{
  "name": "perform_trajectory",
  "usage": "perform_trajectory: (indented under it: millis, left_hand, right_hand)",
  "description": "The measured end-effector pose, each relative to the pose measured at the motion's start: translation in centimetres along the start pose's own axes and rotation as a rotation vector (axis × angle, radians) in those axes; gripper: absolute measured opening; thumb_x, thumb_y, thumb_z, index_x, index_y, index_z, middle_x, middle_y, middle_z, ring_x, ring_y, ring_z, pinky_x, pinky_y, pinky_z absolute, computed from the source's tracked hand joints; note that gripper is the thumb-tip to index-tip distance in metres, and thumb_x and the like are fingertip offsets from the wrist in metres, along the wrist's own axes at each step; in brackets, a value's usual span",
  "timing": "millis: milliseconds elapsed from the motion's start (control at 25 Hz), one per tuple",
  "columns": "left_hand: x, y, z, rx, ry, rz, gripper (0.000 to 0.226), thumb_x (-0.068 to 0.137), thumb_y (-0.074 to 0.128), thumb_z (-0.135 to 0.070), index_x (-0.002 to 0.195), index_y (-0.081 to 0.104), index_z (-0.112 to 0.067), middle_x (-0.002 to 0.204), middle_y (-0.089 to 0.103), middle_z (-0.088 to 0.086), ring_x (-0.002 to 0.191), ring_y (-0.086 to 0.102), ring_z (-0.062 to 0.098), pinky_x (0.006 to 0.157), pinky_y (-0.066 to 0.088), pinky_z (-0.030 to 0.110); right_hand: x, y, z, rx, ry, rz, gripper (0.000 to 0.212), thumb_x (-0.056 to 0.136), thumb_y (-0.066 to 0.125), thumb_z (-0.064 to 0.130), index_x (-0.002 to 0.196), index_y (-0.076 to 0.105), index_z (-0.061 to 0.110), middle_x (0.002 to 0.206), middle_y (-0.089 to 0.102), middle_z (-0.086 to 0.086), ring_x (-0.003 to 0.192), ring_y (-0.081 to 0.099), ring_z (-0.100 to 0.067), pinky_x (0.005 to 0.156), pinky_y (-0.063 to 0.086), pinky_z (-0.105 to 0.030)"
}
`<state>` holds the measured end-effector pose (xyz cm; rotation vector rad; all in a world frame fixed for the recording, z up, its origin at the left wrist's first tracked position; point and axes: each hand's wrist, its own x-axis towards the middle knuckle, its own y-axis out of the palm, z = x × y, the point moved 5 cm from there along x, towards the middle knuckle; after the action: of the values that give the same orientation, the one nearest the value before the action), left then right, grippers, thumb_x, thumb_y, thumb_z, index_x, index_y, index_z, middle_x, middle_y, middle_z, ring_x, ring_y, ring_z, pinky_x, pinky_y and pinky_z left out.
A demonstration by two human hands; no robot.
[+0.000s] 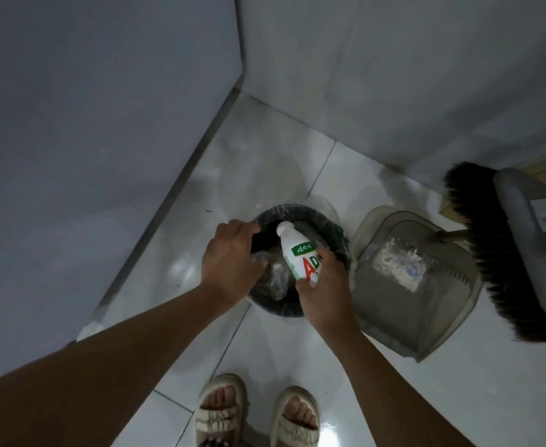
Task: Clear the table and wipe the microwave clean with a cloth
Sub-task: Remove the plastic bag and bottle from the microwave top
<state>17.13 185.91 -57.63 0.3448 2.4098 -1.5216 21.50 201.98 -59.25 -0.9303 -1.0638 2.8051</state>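
Nearest the camera, two sandalled feet (255, 414) stand on the glossy white tiled floor (458, 398), just short of the bin. Beyond them, the right hand (324, 296) grasps a white drink bottle (299, 256) by its lower end, the bottle tilted with its cap toward the far rim, over the mouth of the round black bin (297, 217). The left hand (229, 266) curls over crumpled clear plastic (274, 279) at the bin's left side. Right of the bin, a grey dustpan (403, 314) holds pale debris, with a dark-bristled broom (503, 253) beside it. Grey walls (104, 124) meet in a corner behind the bin.
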Motion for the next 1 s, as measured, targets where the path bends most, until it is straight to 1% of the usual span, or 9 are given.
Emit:
perform_trajectory:
  millis: [40, 120, 240, 360, 480, 560, 640, 800, 1000]
  left_hand:
    - [0.0, -0.6, 0.6, 0.001, -0.01, -0.013, 0.05, 0.075, 0.071, -0.019, 0.122, 0.054, -0.016, 0.12, 0.054, 0.006, 0.111, 0.047, 0.023, 0.082, 0.044, 0.03]
    - [0.0, -0.9, 1.8, 0.004, -0.024, -0.012, 0.047, 0.078, 0.069, -0.022, 0.122, 0.053, -0.016, 0.124, 0.052, 0.005, 0.115, 0.045, 0.023, 0.088, 0.043, 0.032]
    - [-0.1, -0.5, 3.4, 0.007, -0.001, -0.018, 0.053, 0.08, 0.07, -0.026, 0.128, 0.048, -0.017, 0.131, 0.047, 0.004, 0.122, 0.04, 0.022, 0.096, 0.04, 0.033]
    - [0.0, 0.3, 4.5, 0.007, 0.028, -0.018, 0.057, 0.08, 0.07, -0.027, 0.131, 0.046, -0.018, 0.135, 0.044, 0.003, 0.124, 0.038, 0.02, 0.098, 0.039, 0.033]
    - [-0.2, 0.2, 4.4, 0.014, 0.04, -0.006, 0.057, 0.079, 0.071, -0.026, 0.13, 0.047, -0.016, 0.133, 0.046, 0.004, 0.122, 0.04, 0.022, 0.097, 0.04, 0.034]
    - [-0.6, -0.5, 3.6, 0.009, 0.035, 0.001, 0.054, 0.079, 0.071, -0.025, 0.127, 0.049, -0.016, 0.13, 0.048, 0.005, 0.12, 0.042, 0.023, 0.095, 0.042, 0.034]
    - [-1.3, -2.2, 2.3, 0.007, 0.008, 0.014, 0.051, 0.079, 0.07, -0.024, 0.125, 0.05, -0.018, 0.128, 0.049, 0.004, 0.119, 0.043, 0.022, 0.094, 0.042, 0.032]
    - [-3.4, -7.7, -1.6, 0.028, 0.012, 0.028, 0.047, 0.079, 0.069, -0.024, 0.123, 0.052, -0.019, 0.127, 0.051, 0.001, 0.116, 0.045, 0.02, 0.09, 0.041, 0.029]
    - [-6.3, -16.8, -6.2, 0.018, 0.059, 0.035, 0.054, 0.082, 0.066, -0.028, 0.13, 0.044, -0.021, 0.135, 0.044, -0.002, 0.122, 0.041, 0.018, 0.098, 0.036, 0.029]
  right_hand:
    - [0.8, 1.3, 0.0, -0.074, 0.014, 0.002, 0.066, 0.083, 0.067, 0.015, 0.14, 0.032, 0.013, 0.136, 0.041, -0.012, 0.124, 0.045, -0.029, 0.096, 0.049, -0.041]
    - [2.3, 3.6, -0.4, -0.225, 0.011, 0.0, 0.069, 0.083, 0.067, 0.023, 0.141, 0.029, 0.015, 0.137, 0.041, -0.013, 0.125, 0.044, -0.031, 0.099, 0.045, -0.044]
    - [4.1, 6.4, -1.8, -0.528, -0.025, 0.012, 0.071, 0.08, 0.069, 0.031, 0.137, 0.03, 0.012, 0.132, 0.048, -0.014, 0.119, 0.05, -0.03, 0.099, 0.041, -0.039]
    - [5.5, 8.1, -2.8, -0.671, -0.044, 0.014, 0.068, 0.081, 0.068, 0.031, 0.133, 0.031, 0.01, 0.13, 0.053, -0.014, 0.117, 0.053, -0.028, 0.099, 0.037, -0.035]
    - [5.6, 8.3, -3.1, -0.63, -0.024, 0.083, 0.073, 0.081, 0.069, 0.033, 0.136, 0.026, 0.01, 0.133, 0.049, -0.015, 0.121, 0.049, -0.031, 0.099, 0.038, -0.036]
    - [4.6, 7.1, -2.5, -0.517, 0.017, 0.126, 0.08, 0.078, 0.072, 0.033, 0.139, 0.025, 0.012, 0.136, 0.043, -0.016, 0.123, 0.045, -0.034, 0.098, 0.04, -0.04]
    - [3.1, 4.6, -0.8, -0.41, 0.011, 0.12, 0.081, 0.076, 0.074, 0.029, 0.139, 0.027, 0.013, 0.139, 0.039, -0.014, 0.125, 0.043, -0.033, 0.099, 0.042, -0.041]
    - [-1.0, -2.0, 4.7, -0.318, -0.048, 0.102, 0.079, 0.079, 0.072, 0.025, 0.142, 0.026, 0.014, 0.144, 0.036, -0.013, 0.132, 0.037, -0.03, 0.105, 0.039, -0.039]
    - [-5.8, -10.5, 12.9, -0.275, -0.153, 0.056, 0.073, 0.08, 0.07, 0.022, 0.14, 0.03, 0.011, 0.14, 0.04, -0.012, 0.128, 0.042, -0.028, 0.103, 0.04, -0.035]
